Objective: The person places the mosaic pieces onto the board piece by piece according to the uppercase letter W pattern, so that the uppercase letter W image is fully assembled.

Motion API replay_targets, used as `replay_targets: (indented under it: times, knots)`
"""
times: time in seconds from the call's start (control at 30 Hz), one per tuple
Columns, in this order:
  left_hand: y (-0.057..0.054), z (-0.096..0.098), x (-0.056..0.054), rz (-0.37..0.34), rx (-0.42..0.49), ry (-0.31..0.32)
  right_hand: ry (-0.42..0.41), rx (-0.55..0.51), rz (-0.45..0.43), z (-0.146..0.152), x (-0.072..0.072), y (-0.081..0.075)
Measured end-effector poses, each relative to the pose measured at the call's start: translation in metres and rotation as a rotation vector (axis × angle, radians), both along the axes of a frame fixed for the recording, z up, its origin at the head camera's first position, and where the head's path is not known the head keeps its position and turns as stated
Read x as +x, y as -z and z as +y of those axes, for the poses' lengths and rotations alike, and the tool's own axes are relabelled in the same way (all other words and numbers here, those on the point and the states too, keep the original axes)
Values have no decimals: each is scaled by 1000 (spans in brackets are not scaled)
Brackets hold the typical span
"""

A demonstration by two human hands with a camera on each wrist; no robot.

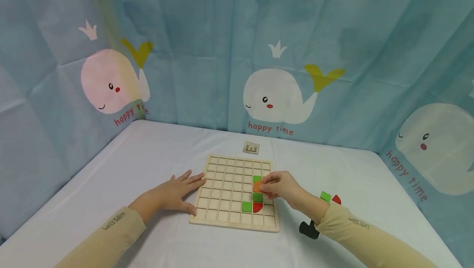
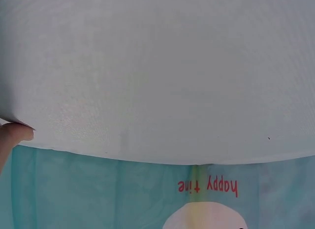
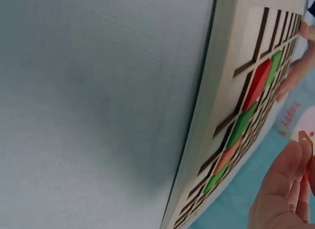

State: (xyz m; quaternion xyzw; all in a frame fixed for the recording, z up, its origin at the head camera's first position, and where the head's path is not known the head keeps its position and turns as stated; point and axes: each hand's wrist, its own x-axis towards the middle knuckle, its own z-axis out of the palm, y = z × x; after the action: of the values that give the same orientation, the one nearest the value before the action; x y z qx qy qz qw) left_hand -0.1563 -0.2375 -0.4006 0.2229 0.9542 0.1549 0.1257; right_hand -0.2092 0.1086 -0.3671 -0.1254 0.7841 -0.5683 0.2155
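Note:
A square wooden grid board [image 1: 220, 187] lies on the white table. My left hand [image 1: 174, 194] rests at its left edge, fingers spread and thumb near the front corner; a finger [image 2: 17, 133] shows in the left wrist view. Above the board's right side, my right hand [image 1: 283, 186] pinches a small orange piece [image 3: 304, 137], mostly hidden by the fingers. In the grid below sit green tiles [image 1: 247, 206], a red rounded piece [image 1: 257, 207] and an orange tile [image 3: 228, 155].
Beyond the board lies a small card [image 1: 251, 147] with a grid pattern. By the right forearm are a loose green piece [image 1: 326, 196], a red piece [image 1: 336, 199] and a black object [image 1: 309, 230]. A whale-print curtain [image 1: 207, 54] surrounds the table.

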Motion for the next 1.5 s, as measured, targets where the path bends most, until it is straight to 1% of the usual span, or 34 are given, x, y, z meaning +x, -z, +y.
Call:
replay_targets:
  times: [0.13, 0.27, 0.5, 0.6, 0.8, 1.07, 1.23, 1.33, 1.5]
  knots:
    - [-1, 1, -1, 4, 3, -1, -5, 35, 15, -4, 0, 3]
    - [-2, 3, -2, 2, 14, 12, -2, 68, 31, -8, 4, 6]
    - [-1, 2, -2, -3, -14, 1, -33, 75, 40, -20, 7, 13]
    - [-2, 1, -2, -2, -15, 1, -39, 85, 45, -26, 8, 14]
    - [-3, 1, -1, -2, -9, 2, -67, 148, 79, -36, 12, 13]
    - [1, -1, -1, -10, -2, -10, -78, 152, 99, -45, 15, 16]
    - [0, -1, -1, -16, -11, -16, -92, 155, 106, -50, 18, 18]
    - [0, 0, 0, -20, -11, -15, -89, 176, 108, -53, 19, 18]
    - [0, 0, -1, -18, -6, -15, -89, 192, 110, -55, 19, 18]
